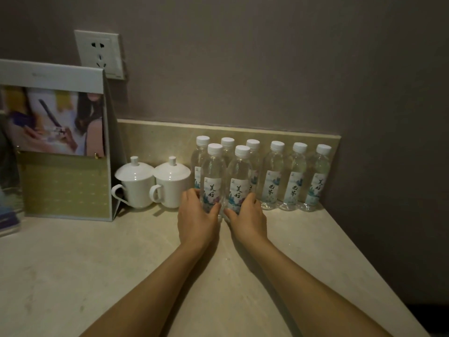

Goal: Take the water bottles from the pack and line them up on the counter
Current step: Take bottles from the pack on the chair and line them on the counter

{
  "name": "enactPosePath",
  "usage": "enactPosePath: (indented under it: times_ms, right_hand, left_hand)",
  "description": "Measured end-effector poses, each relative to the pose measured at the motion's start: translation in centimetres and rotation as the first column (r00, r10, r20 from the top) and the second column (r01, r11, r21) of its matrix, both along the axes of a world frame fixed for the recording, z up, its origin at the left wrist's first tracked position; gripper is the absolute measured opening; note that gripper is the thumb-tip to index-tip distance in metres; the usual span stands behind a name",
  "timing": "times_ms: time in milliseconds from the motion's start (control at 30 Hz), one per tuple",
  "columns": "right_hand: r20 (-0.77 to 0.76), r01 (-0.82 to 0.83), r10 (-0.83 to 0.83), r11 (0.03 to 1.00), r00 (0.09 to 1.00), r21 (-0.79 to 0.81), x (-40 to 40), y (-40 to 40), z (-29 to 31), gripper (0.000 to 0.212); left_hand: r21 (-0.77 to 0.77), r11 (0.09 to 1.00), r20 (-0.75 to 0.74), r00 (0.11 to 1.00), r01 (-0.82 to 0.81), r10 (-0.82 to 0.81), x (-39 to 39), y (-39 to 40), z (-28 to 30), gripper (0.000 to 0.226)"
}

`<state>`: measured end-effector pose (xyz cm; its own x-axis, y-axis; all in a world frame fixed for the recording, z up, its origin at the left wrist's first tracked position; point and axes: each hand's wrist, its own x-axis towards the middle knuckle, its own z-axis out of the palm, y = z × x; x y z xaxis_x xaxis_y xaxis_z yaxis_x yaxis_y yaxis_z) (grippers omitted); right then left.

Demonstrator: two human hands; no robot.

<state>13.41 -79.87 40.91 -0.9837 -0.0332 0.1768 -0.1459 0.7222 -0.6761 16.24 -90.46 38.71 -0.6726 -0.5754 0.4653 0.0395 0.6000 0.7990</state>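
Several clear water bottles with white caps stand upright on the beige counter near the back ledge. My left hand grips the lower part of the front left bottle. Beside it, my right hand grips the base of the front right bottle. Three bottles stand close behind these two, the leftmost partly hidden. Three more form a row to the right, ending with the rightmost bottle. No pack wrapping shows.
Two white lidded cups stand left of the bottles. A standing display card and a wall socket are at the left. The counter's right edge runs diagonally beside a dark wall.
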Motion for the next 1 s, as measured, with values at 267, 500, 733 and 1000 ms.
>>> enactPosePath:
  times_ms: [267, 500, 733, 1000]
  right_hand:
    - [0.030, -0.032, 0.032, 0.999, 0.999, 0.017, -0.3, -0.1, 0.2, 0.074]
    - [0.063, -0.065, 0.064, 0.998, 0.996, 0.016, -0.2, 0.1, 0.6, 0.069]
    - [0.093, -0.085, 0.083, 0.996, 0.992, 0.015, -0.2, 0.0, 1.0, 0.068]
    - [0.092, -0.096, 0.095, 0.995, 0.991, 0.012, -0.3, 0.2, 0.9, 0.066]
  left_hand:
    - [-0.033, 0.999, -0.001, 1.000, 0.011, -0.011, -0.2, -0.2, -0.1, 0.041]
    - [-0.038, 0.999, 0.020, 1.000, 0.019, -0.018, -0.4, -0.6, -0.2, 0.044]
    - [-0.040, 0.999, 0.022, 0.999, 0.029, -0.028, -0.3, -0.7, -0.1, 0.043]
    - [-0.057, 0.996, 0.015, 0.998, 0.065, -0.065, -0.2, -0.9, 0.0, 0.041]
